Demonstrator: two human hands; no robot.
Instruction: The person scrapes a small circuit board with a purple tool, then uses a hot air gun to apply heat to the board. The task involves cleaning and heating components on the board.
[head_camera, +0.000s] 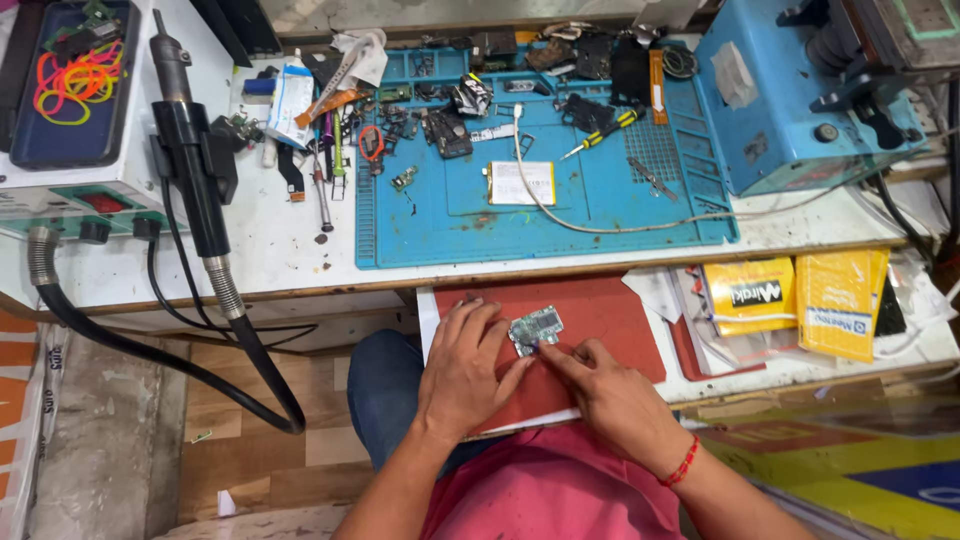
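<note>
Repair bench (300, 255), white top, crowded; a blue mat (560, 215) is laid across it, strewn with small parts, a screwdriver (603, 130) and a white cable (600, 222); a hot-air wand (195, 170) is hung at the left on its station (70, 130); a blue machine (790, 100) stands at the right; yellow packets (795, 295) are stacked on the lower shelf.

Red pad (600, 320), rested over the lap: a small circuit board (535, 328) lies flat on it, near its middle.

Left hand (465, 370): laid palm-down on the pad, fingers spread and open, fingertips touching the board's left edge; nothing is clasped.

Right hand (610, 395): index finger extended, tip pressed at the board's lower right corner; remaining fingers curled loosely; nothing is gripped.

Handling note: the board is best steadied by its edges only, with light, even pressure from both sides so that it is not skidded across the pad; components on the face are judged fragile and should be left untouched; the pad should be kept level.
</note>
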